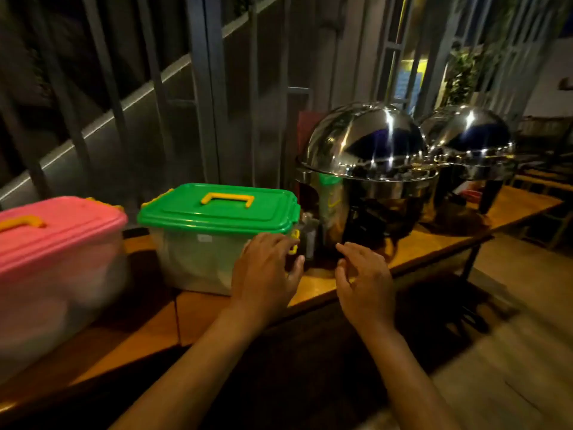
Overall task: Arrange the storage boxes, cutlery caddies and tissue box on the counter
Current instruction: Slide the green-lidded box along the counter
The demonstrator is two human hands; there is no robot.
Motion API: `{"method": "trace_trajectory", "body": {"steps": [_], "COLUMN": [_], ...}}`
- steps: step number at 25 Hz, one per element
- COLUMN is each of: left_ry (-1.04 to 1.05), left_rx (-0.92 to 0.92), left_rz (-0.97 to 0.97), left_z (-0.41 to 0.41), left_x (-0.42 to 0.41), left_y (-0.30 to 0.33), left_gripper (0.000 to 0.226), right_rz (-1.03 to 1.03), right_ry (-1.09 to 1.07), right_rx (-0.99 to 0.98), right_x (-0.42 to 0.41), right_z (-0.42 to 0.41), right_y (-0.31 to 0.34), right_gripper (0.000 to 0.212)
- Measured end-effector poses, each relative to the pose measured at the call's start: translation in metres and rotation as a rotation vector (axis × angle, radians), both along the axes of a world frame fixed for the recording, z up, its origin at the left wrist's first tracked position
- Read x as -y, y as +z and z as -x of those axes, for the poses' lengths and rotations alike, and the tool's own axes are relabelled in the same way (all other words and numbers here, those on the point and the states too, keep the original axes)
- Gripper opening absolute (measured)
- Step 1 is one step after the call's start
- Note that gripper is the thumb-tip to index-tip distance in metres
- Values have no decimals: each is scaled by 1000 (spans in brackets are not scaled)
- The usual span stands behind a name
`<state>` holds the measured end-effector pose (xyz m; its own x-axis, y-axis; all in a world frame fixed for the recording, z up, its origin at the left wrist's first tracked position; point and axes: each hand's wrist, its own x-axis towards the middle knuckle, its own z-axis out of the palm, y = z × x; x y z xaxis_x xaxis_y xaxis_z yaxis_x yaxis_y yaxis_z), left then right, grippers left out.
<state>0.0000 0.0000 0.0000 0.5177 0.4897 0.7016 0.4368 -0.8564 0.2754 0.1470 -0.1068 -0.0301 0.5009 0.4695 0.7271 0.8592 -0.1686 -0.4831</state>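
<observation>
On a wooden counter (434, 246) set against a barred metal railing (201, 88), a clear storage box with a pink lid (59, 221) and a yellow carry handle stands at far left, its image blurred. Just to its right, with a gap of bare counter between them, a second clear storage box with a green lid (217, 209) sits upright, a yellow handle lying flat on top and yellow latches at its ends; a small pale sticker shows on its front wall, its writing too small to read. The person's left hand (266, 271) reaches forward from a bare forearm and lies against the front right corner of the green-lidded box, fingers spread and curved over the wall just below the right latch, gripping nothing. The right hand (362, 283) hovers just beside it over the counter edge, palm turned inward, fingers loosely curled and parted, empty and apart from the box. In the narrow space between the green-lidded box and the next vessel stands a small dark container (308, 234), too dim to identify. Further right, two polished steel chafing dishes (366, 156) with domed roll-top covers stand side by side, the nearer one mirroring the green lid in its body.
</observation>
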Motion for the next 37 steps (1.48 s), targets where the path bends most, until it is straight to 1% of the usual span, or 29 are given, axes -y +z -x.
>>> {"method": "trace_trajectory", "body": {"steps": [1,3,6,7,8,10,13,15,17,19,20,22,24,26,27,29,31,33,34,36,37], "left_ry": [17,146,295,344,387,443,442,397,333,288,282,321,351,353,339,302,309,311,277,206,213], "left_rx": [-3,-32,-195,-234,-258,-226,-208,-185,-143,-92,-59,-17,6,28,30,44,71,162,266,562,666], "left_rz": [-29,-58,13,4,-11,-45,-57,-44,-12,28,46,82,148,167,159,165,189,277,369,593,656], "left_z": [-4,-18,-42,-50,-55,-60,-52,-37,-17,4,12,22,23,21,23,36,60,84,91,90,87], "left_x": [-15,-39,-62,-66,-69,-72,-70,-67,-65,-65,-65,-64,-64,-67,-70,-77,-82,-84,-84,-88,-91], "left_y": [1,3,0,-3,-5,-4,-6,-7,-6,-6,-7,-10,-10,-8,-6,-2,-4,-10,-13,-14,-13], "left_gripper": [35,41,62,65,64,58,57,57,54,52,51,51,51,50,54,68,72,65,58,39,33], "right_rz": [-12,10,36,23,13,-9,-81,-90,-25,90,123,129,102,80,67,52,29,-1,-2,-18,-35], "right_ry": [15,35,94,108,127,172,294,350,423,530,592,673,680,658,632,582,538,507,491,472,476], "right_rx": [-15,-34,-55,-67,-93,-145,-237,-309,-360,-358,-360,-386,-428,-456,-457,-443,-410,-374,-360,-320,-300], "right_x": [-14,-40,-78,-89,-102,-126,-158,-176,-195,-209,-214,-215,-209,-202,-198,-188,-178,-168,-163,-156,-155], "right_z": [-3,-11,-32,-40,-49,-61,-76,-83,-87,-83,-78,-69,-67,-67,-65,-51,-25,7,22,40,44], "right_y": [1,3,4,6,8,13,18,22,29,32,31,23,16,17,20,24,22,14,10,3,1], "right_gripper": [33,33,32,32,32,31,27,27,34,43,43,33,25,24,24,25,29,37,42,54,57]}}
